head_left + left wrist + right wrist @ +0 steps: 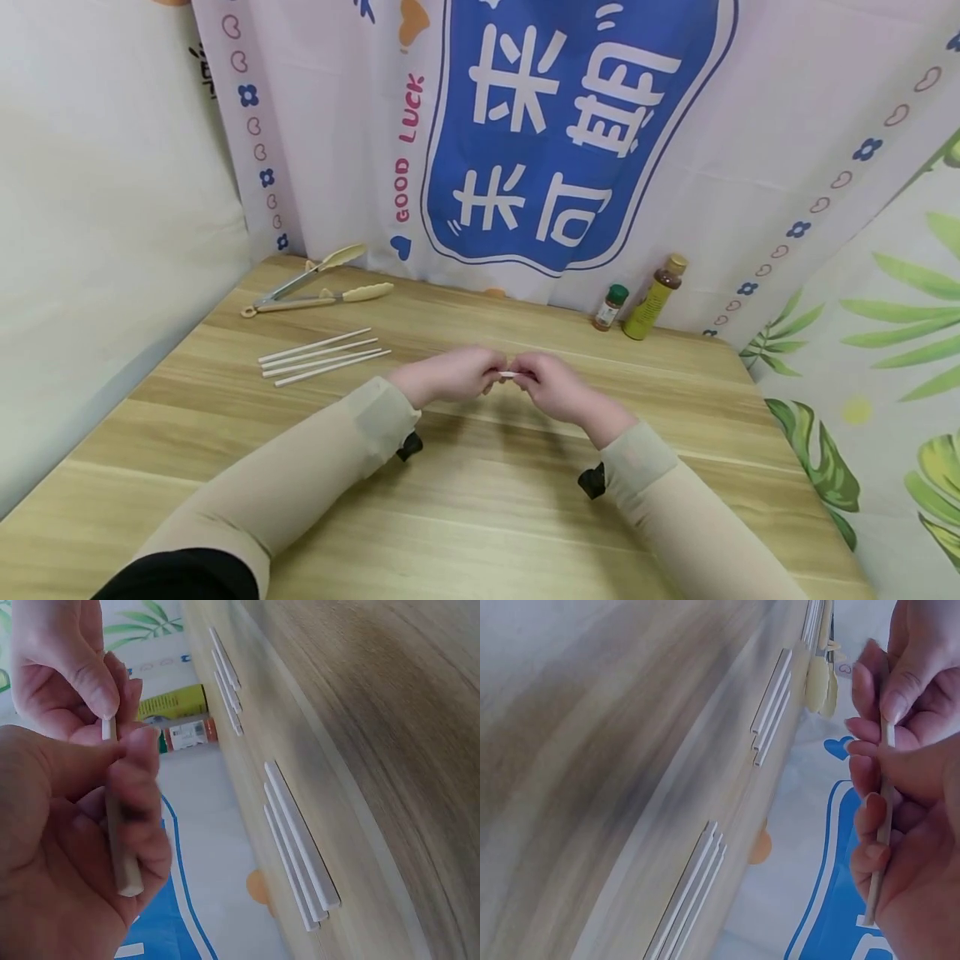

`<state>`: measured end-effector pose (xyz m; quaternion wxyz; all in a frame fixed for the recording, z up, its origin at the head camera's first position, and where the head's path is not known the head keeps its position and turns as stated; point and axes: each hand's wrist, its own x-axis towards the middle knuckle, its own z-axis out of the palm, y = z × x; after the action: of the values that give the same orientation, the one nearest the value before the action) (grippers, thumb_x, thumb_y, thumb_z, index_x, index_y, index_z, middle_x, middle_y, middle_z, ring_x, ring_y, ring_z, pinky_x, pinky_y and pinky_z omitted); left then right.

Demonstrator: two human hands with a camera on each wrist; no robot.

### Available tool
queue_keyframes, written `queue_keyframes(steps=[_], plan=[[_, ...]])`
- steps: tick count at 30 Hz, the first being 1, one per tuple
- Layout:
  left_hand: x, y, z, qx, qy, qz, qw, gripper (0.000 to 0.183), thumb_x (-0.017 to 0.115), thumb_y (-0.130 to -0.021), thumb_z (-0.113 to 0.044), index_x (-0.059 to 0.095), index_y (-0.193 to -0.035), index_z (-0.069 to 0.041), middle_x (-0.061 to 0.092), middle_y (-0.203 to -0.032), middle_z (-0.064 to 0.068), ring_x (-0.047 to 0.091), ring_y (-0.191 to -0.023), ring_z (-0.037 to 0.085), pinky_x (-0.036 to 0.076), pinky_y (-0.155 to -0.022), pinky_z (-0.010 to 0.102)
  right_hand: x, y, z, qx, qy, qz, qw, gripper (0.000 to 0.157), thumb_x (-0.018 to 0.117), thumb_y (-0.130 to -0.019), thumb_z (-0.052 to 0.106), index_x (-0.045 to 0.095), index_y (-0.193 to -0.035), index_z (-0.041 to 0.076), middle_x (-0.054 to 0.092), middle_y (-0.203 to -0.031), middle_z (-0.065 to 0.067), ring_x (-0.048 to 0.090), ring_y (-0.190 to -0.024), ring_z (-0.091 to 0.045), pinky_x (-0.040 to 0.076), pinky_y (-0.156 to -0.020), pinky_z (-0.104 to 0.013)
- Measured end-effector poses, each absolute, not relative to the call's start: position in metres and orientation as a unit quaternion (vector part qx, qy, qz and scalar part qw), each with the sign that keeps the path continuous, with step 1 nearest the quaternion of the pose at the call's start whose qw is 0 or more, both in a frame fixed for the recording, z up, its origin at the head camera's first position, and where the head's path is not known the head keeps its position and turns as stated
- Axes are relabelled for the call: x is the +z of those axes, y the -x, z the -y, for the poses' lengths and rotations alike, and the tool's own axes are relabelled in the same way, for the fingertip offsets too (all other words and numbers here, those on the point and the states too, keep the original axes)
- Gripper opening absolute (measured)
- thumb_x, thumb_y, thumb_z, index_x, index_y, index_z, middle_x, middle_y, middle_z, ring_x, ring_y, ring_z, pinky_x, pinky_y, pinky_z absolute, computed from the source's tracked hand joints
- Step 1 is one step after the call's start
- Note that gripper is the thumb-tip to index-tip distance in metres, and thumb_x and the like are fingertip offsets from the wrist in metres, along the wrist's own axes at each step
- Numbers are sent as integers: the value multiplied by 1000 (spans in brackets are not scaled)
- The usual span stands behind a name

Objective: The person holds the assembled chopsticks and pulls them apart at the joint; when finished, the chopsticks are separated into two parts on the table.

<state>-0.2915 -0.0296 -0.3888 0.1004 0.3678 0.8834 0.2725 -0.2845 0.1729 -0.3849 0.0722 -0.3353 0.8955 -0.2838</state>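
In the head view my left hand [453, 375] and right hand [558, 387] meet over the middle of the table, pinching one slim white chopstick [507, 374] between them. The left wrist view shows the chopstick's squared end [129, 881] below my left hand [67, 855], with the right hand [64, 671] holding it farther up. Seen from the right wrist, the chopstick [887, 735] runs along the curled fingers of both hands. Several white chopsticks [322, 352] lie side by side to the left. In the wrist views, groups of similar sticks [300, 834] lie on the wood.
Tongs [300, 296] with cream tips lie spread at the back left of the wooden table [465, 517]. At the back right stand a small green-capped jar [610, 308] and a yellow-labelled bottle [654, 300]. A printed cloth [330, 125] hangs behind the table.
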Motion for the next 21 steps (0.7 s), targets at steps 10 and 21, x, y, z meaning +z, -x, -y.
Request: queue_keyframes(steps=[10, 21], plan=[[-385, 285, 26, 229, -366, -901, 50, 15, 53, -103, -20, 65, -96, -13, 59, -80, -3, 53, -73, 14, 45, -71, 33, -380, 276, -170, -271, 362, -891, 37, 16, 55, -98, -3, 69, -97, 3, 60, -79, 0, 58, -74, -20, 48, -68, -33], [-380, 281, 34, 242, -394, -886, 46, 16, 51, -104, -18, 67, -102, -15, 62, -86, -7, 55, -76, 11, 47, -72, 31, -381, 272, -171, -285, 375, -882, 23, 16, 56, -97, -3, 70, -97, 6, 60, -76, -3, 54, -70, -13, 47, -68, -33]])
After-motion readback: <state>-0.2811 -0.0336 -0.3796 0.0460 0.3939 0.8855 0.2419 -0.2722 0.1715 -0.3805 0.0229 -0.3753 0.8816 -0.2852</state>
